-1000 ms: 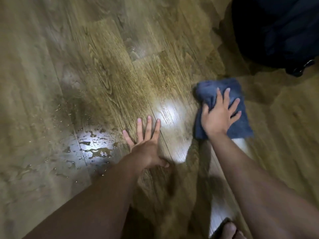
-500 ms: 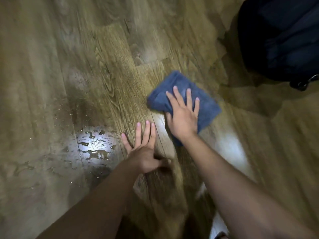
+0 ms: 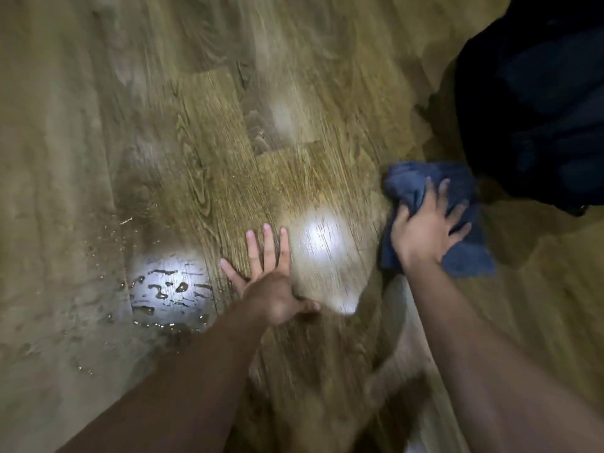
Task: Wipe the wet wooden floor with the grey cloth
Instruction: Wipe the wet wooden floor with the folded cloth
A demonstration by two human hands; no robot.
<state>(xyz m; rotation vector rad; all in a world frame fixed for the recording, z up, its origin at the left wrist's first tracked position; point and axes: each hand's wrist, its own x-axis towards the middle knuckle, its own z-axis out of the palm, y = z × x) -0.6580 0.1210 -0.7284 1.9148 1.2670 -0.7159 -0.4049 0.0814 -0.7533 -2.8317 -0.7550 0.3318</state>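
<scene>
The grey-blue cloth (image 3: 464,256) lies bunched on the wooden floor (image 3: 228,132) at the right. My right hand (image 3: 425,227) presses down on it with fingers spread and straight. My left hand (image 3: 268,276) rests flat on the bare boards at the centre, fingers straight and apart. Left of that hand, a patch of water droplets and small puddles (image 3: 166,286) glints under a light reflection. Further splashes spread toward the left edge. The frame is motion-blurred.
A large dark bag or bundle (image 3: 536,103) sits on the floor at the upper right, just beyond the cloth. A second bright reflection (image 3: 322,237) shows on the boards between my hands.
My right hand has swept the cloth back to the right, away from the centre, toward the dark bundle. My left hand has stayed planted on the floor.
</scene>
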